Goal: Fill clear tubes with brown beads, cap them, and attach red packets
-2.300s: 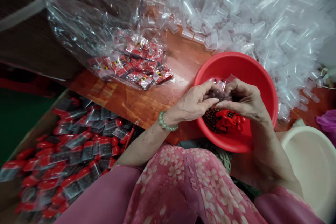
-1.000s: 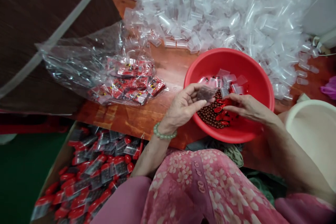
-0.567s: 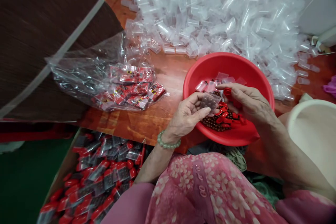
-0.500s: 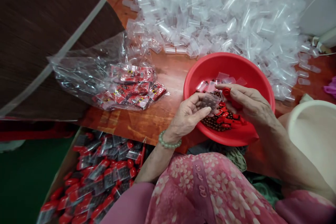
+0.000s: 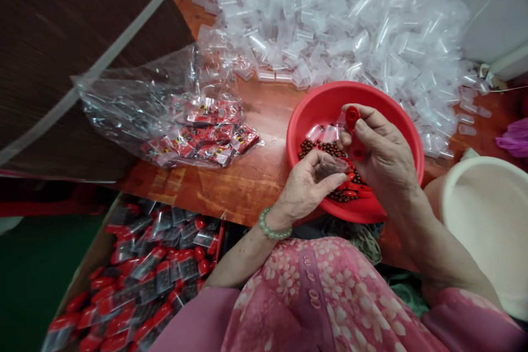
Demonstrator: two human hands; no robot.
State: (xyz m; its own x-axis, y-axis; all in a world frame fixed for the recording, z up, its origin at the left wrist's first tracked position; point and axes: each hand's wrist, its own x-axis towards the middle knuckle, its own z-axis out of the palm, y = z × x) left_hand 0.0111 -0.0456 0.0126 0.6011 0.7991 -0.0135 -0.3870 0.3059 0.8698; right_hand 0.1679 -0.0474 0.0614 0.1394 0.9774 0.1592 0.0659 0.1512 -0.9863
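A reddish wooden table (image 5: 210,195) is seen from above. Over a red basin (image 5: 307,121), a clear sleeve of dark beads (image 5: 332,168) is gripped in the left hand (image 5: 305,190), and a red plastic piece (image 5: 352,119) is pinched by the right hand (image 5: 385,154) (partly hidden by fingers). Red-capped packets (image 5: 165,269) are boxed at lower left; clear plastic tubes (image 5: 322,27) are heaped beyond.

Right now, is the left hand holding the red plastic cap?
No, the red plastic cap is pinched by the right hand.

On the reddish wooden table (image 5: 223,198) there are a red plastic basin (image 5: 350,89), one big heap of clear plastic cases (image 5: 325,22), and a clear bag (image 5: 119,115) with red packets (image 5: 210,135).
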